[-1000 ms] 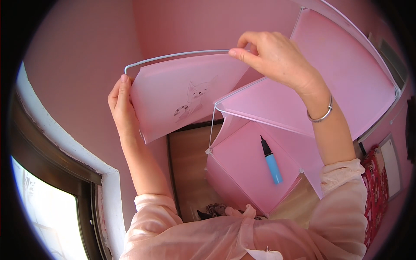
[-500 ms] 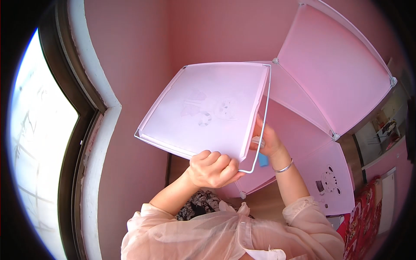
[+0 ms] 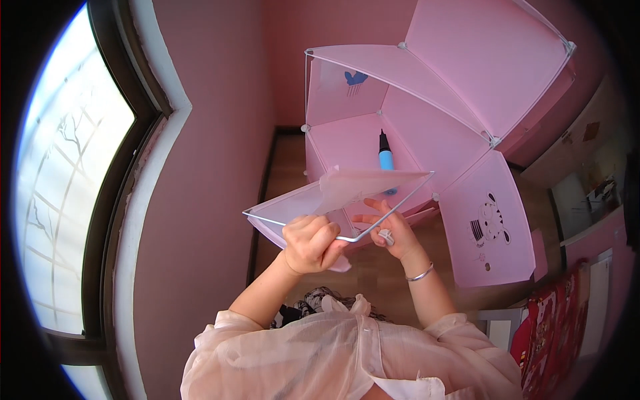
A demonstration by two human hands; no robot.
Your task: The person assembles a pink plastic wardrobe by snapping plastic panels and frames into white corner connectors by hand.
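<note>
My left hand (image 3: pixel 309 243) is closed round the white wire edge of a loose pink panel (image 3: pixel 287 203), held tilted in front of me. My right hand (image 3: pixel 402 239) is beside the panel's right end, two fingers stretched toward it. A small white plastic connector (image 3: pixel 386 236) is tucked in that hand against the lower fingers. Beyond the panel stands a pink panel cabinet (image 3: pixel 450 150) with wire edges and white corner connectors. Inside its open compartment is a blue tool with a black pointed tip (image 3: pixel 386 159), its lower part partly hidden by the panel.
A pink door panel with a cartoon animal (image 3: pixel 490 243) hangs out on the cabinet's right side. A bright window (image 3: pixel 77 153) with a dark frame is on the left, beside a pink wall (image 3: pixel 213 133). Red patterned cloth (image 3: pixel 553 327) lies at the lower right.
The panel has tipped from facing me to nearly edge-on and come lower, uncovering the cabinet's compartment and the blue tool. My right hand has come out from behind it.
</note>
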